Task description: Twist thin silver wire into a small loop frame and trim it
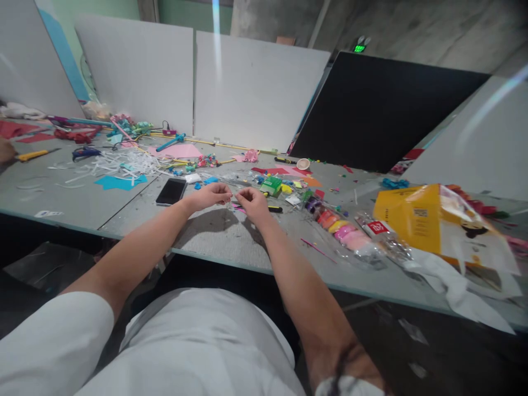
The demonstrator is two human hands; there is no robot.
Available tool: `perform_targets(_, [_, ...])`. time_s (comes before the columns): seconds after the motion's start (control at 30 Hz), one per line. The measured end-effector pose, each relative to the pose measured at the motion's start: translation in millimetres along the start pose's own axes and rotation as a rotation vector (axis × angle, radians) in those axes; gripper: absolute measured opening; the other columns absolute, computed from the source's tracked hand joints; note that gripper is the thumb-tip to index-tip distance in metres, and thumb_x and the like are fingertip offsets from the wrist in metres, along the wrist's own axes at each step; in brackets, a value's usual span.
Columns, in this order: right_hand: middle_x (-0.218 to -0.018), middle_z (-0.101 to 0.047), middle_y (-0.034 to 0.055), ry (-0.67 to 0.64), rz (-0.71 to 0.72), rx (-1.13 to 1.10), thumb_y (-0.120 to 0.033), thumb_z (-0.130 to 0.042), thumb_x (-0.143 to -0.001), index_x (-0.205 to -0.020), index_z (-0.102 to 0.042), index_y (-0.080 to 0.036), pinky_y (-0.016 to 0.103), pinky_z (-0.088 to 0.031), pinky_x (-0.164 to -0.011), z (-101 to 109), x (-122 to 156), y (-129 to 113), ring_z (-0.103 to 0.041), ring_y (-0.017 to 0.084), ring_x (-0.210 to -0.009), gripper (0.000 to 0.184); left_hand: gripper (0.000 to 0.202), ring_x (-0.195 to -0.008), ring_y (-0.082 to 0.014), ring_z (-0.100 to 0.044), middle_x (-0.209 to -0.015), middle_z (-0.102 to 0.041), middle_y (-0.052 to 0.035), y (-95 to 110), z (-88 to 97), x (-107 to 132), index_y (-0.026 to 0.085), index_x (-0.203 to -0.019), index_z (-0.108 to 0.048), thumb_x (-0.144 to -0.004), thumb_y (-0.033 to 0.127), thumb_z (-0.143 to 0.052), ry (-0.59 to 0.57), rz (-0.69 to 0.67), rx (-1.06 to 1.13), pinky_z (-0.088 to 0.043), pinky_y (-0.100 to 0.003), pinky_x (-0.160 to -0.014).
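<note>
Both my hands are close together above the front part of the grey table (218,242). The fingers of my left hand (212,196) are pinched together, and what they hold is too small to name. My right hand (253,204) is pinched too, its fingertips facing the left ones across a narrow gap. A black cutter knife (275,209) lies partly hidden behind my right hand. To the left of my left hand is a dark-screened phone (171,191). A green packet (271,184) lies just beyond my right hand.
At right lie a clear pack of coloured clay (344,231) and a yellow-and-white bag (416,220). White paper strips (119,164) and a blue paper piece (121,182) are scattered at left. Another person's hand (6,150) is near a yellow cutter (36,155). Panels stand behind.
</note>
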State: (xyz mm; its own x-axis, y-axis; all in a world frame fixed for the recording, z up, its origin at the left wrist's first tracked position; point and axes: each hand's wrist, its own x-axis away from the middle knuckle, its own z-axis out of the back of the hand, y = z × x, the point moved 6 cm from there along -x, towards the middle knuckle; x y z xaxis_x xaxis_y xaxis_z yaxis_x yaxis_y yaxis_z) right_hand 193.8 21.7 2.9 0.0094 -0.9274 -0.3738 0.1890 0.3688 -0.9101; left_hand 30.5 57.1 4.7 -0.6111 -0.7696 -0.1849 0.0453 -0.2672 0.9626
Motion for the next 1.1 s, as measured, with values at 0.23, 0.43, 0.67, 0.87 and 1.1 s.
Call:
perform_targets(0.23, [-0.077,-0.069,0.0017,-0.195,-0.134,-0.236,-0.074,-0.082,-0.067,-0.087,-0.068,-0.023,0.028,-0.043,-0.056,-10.9,5.1,-2.3,-0.06,0.015,-0.067,0.057,0.045,-0.072,-0.0108,-0.059,-0.081,-0.068,-0.0005,5.6,-0.7,0.5,0.017,-0.086,-0.065,-0.078,0.056,-0.083,-0.004,-0.039,-0.017,-0.046,-0.027,-0.07])
perform_targets(0.43, [-0.08,-0.071,0.0009,-0.254,-0.171,-0.365,-0.061,-0.092,-0.063,-0.098,-0.074,-0.023,0.029,-0.045,-0.062,-10.1,8.8,-5.9,-0.063,0.015,-0.071,0.055,0.05,-0.072,-0.0113,-0.059,-0.081,-0.065,-0.0003,4.2,1.7,-0.1,0.018,-0.088,-0.062,-0.078,0.063,-0.081,0.029,-0.042,0.013,-0.047,-0.028,-0.071])
perform_targets(0.67, [-0.08,-0.072,-0.0003,-0.258,-0.182,-0.404,-0.049,-0.096,-0.062,-0.104,-0.078,-0.024,0.03,-0.046,-0.064,-9.6,10.8,-7.1,-0.063,0.014,-0.071,0.052,0.046,-0.071,-0.011,-0.058,-0.08,-0.064,0.0004,0.6,5.7,-1.7,0.018,-0.088,-0.061,-0.078,0.059,-0.081,0.066,-0.061,0.019,-0.047,-0.029,-0.072])
perform_targets(0.87, [-0.08,-0.074,-0.0012,-0.188,-0.171,-0.384,-0.049,-0.096,-0.059,-0.101,-0.076,-0.025,0.03,-0.049,-0.064,-7.3,6.4,-0.7,-0.064,0.014,-0.068,0.052,0.043,-0.071,-0.0107,-0.058,-0.079,-0.064,0.0005,1.4,6.6,-2.1,0.018,-0.087,-0.061,-0.079,0.056,-0.08,0.095,-0.066,-0.004,-0.047,-0.029,-0.073])
perform_targets(1.1, [-0.076,-0.072,-0.0024,-0.124,-0.155,-0.305,-0.049,-0.092,-0.064,-0.095,-0.073,-0.023,0.028,-0.049,-0.06,-3.6,0.7,5.8,-0.061,0.011,-0.062,0.045,0.037,-0.073,-0.0131,-0.06,-0.081,-0.066,-0.0015,5.3,5.4,-1.3,0.018,-0.092,-0.063,-0.082,0.051,-0.078,0.061,-0.069,-0.072,-0.046,-0.029,-0.07])
